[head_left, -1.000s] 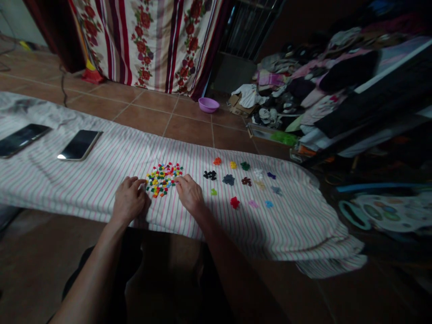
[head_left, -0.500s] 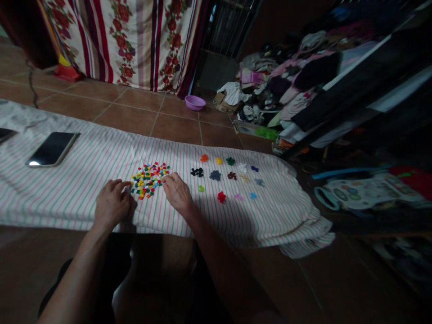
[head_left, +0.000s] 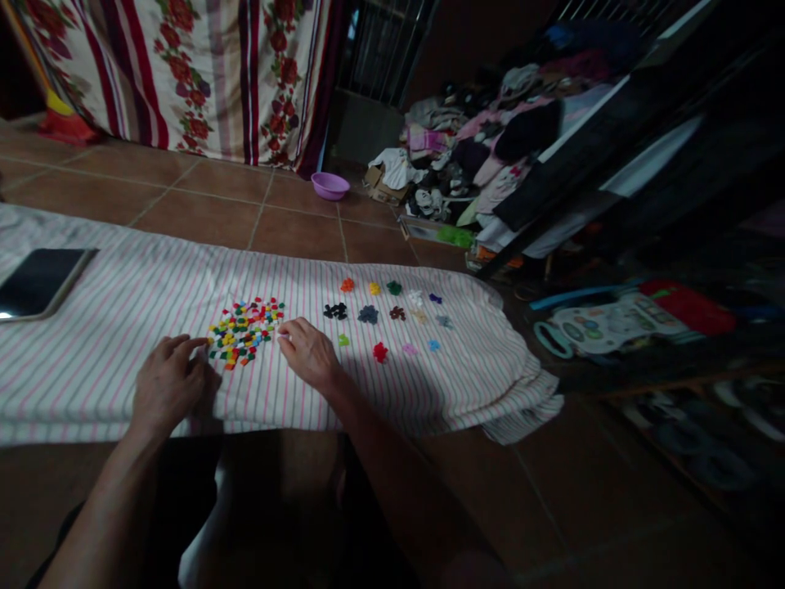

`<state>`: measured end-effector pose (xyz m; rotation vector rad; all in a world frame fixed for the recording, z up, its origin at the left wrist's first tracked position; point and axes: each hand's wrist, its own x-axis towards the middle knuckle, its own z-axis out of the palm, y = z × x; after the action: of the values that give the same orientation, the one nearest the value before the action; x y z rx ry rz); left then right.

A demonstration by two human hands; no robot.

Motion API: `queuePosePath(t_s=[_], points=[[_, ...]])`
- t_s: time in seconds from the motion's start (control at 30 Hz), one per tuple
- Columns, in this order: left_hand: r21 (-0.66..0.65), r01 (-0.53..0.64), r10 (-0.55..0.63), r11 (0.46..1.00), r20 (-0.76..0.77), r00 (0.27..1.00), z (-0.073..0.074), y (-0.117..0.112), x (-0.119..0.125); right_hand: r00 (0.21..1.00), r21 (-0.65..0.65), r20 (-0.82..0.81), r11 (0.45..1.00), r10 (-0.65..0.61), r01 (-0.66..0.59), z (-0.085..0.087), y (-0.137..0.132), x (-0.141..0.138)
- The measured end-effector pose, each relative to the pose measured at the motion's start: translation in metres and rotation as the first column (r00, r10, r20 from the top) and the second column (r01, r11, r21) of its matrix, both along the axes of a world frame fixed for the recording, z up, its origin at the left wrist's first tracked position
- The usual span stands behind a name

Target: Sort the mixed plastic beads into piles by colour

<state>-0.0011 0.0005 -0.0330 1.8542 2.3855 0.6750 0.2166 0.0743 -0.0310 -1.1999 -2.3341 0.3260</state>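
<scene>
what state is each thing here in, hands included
mixed pile, loose and unsorted on the cloth
small piles, set apart by colour, right of the mixed pile
striped cloth, spread flat on the tile floor
phone, lying flat, screen dark
purple bowl, upright on the floor
left hand, palm down at the pile's left edge, grip unclear
right hand, palm down at the pile's right edge, grip unclear

On my feed the striped cloth (head_left: 110,327) looked soft and matt. The coloured pieces (head_left: 245,331) on it seemed smooth plastic, the phone (head_left: 40,282) on it showed a glossy screen, and the floor tiles (head_left: 202,184) beyond it shone faintly.
</scene>
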Motion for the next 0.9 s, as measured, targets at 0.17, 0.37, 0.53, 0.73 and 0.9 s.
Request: queuePosePath(t_s=[0.17,0.37,0.53,0.73,0.9], points=[[-0.01,0.022,-0.023,1.0,-0.011,1.0,0.0,0.001,-0.002,0.985,0.073,-0.132,0.99,-0.108,0.118,0.004,0.009,0.034],[-0.032,0.005,-0.006,0.999,-0.028,1.0,0.001,0.001,-0.001,0.927,0.119,-0.268,0.946,-0.262,0.302,0.014,0.021,0.106],[-0.051,-0.012,0.009,0.999,-0.055,0.998,0.001,0.001,0.001,0.875,0.067,-0.212,0.887,-0.435,0.457,0.013,0.021,0.178],[-0.059,-0.044,0.04,0.997,-0.071,0.997,0.003,0.001,0.003,0.836,-0.097,-0.062,0.837,-0.546,0.539,0.012,0.001,0.213],[-0.051,-0.025,0.021,0.998,-0.074,0.997,0.0,0.001,0.0,0.821,-0.155,0.082,0.807,-0.565,0.57,0.015,-0.005,0.211]])
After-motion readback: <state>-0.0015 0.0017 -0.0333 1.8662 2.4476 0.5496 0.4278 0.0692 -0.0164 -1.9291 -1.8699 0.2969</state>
